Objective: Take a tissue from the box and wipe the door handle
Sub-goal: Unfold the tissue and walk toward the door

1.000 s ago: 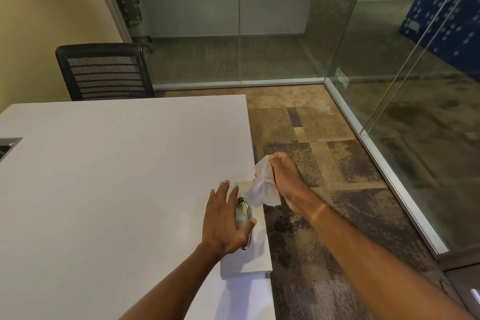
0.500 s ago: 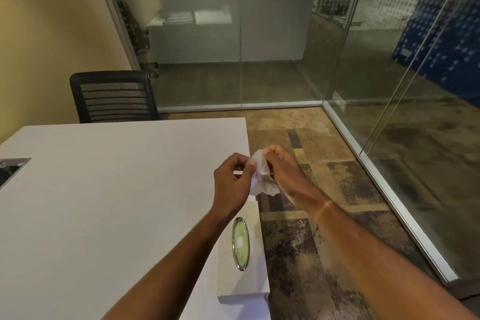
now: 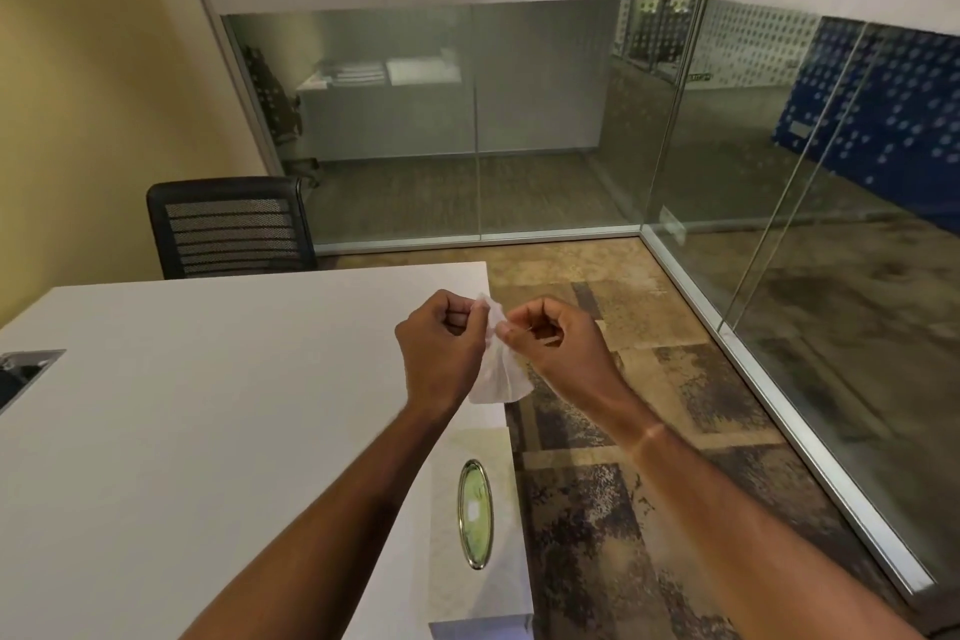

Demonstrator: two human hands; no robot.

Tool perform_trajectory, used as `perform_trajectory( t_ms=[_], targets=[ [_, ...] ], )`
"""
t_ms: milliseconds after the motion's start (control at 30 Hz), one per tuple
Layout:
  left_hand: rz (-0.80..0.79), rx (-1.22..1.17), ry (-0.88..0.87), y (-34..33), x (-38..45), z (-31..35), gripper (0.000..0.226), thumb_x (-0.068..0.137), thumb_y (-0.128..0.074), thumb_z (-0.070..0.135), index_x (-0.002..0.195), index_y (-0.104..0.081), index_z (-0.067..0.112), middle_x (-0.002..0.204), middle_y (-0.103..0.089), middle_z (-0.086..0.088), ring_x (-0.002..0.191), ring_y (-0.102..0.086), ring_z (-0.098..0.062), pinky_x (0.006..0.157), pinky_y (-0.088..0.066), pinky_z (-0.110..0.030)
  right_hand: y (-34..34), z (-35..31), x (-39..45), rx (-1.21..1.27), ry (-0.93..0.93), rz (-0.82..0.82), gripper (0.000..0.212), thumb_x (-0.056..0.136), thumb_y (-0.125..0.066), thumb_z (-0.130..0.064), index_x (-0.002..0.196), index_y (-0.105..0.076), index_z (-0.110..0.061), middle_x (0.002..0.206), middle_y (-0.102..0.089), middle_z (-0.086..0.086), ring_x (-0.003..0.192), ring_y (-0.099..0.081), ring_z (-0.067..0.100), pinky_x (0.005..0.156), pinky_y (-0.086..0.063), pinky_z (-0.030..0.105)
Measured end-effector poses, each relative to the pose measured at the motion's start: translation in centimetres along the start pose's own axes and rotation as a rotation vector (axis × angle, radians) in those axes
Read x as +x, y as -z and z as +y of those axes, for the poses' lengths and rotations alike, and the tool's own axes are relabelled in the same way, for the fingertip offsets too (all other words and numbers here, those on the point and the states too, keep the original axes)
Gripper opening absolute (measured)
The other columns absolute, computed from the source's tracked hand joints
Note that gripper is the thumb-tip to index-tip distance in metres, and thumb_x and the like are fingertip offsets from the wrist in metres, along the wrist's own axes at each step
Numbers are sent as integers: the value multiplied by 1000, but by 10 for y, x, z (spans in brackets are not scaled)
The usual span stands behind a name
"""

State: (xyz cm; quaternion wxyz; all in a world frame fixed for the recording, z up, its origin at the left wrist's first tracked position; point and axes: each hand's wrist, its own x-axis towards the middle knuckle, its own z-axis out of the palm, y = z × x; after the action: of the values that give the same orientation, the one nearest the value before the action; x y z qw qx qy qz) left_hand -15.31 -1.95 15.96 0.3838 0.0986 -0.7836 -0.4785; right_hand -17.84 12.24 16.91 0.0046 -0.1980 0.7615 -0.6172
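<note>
A white tissue [image 3: 497,374] hangs between my two hands above the table's right edge. My left hand [image 3: 441,343] pinches its upper left corner. My right hand [image 3: 553,343] pinches the upper right side with thumb and forefinger. Below them the pale tissue box [image 3: 493,587] lies on the table corner, its oval metal-rimmed slot [image 3: 475,513] facing up with no tissue sticking out. No door handle shows in the head view.
The white table [image 3: 208,431] fills the left, with a cable hatch [image 3: 23,374] at its left edge. A black mesh chair [image 3: 228,226] stands behind it. Glass partitions [image 3: 519,120] close the room at the back and right; patterned carpet [image 3: 649,431] lies between.
My left hand left the tissue box and rose to take the tissue with my right hand. Both hands now spread it apart. The view tilted upward.
</note>
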Motion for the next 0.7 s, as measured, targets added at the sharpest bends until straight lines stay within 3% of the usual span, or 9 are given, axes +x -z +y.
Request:
perform_trajectory(
  t_ms=[100,267,367,567,700],
  targets=[
    [5,24,-5,1,2,3,12,87,-72,25,78,-67,19,67,-59,20,72,-62,6,57,-44,-2,-1,1,4,-49,-48,-32,32,80,-76,-36,107,-65,-23,98,-67,-6,85,-63,6,63,-54,14],
    [26,5,-19,0,4,7,12,89,-69,19,82,-60,18,70,-58,18,72,-60,5,60,-47,-6,2,10,10,49,-185,-22,21,85,-73,-12,104,-66,-16,84,-67,7,80,-66,19,79,-60,44],
    [74,-14,13,3,7,5,11,91,-65,17,84,-57,18,74,-58,17,70,-58,3,61,-48,-12,6,18,8,99,-208,-12,21,85,-73,-9,103,-66,-17,74,-64,5,76,-66,19,73,-59,35],
    [138,-78,116,9,10,-4,7,95,-59,20,91,-57,14,82,-62,7,79,-65,-18,70,-60,-40,19,36,5,77,-238,51,22,87,-69,-3,93,-68,-24,72,-59,-2,76,-61,11,72,-55,23],
    [206,-140,183,7,11,-6,6,96,-57,21,93,-56,16,85,-62,6,80,-67,-18,67,-62,-38,24,49,-3,39,-241,48,29,88,-68,-2,90,-68,-31,74,-60,-4,74,-61,6,73,-55,23]
  ],
)
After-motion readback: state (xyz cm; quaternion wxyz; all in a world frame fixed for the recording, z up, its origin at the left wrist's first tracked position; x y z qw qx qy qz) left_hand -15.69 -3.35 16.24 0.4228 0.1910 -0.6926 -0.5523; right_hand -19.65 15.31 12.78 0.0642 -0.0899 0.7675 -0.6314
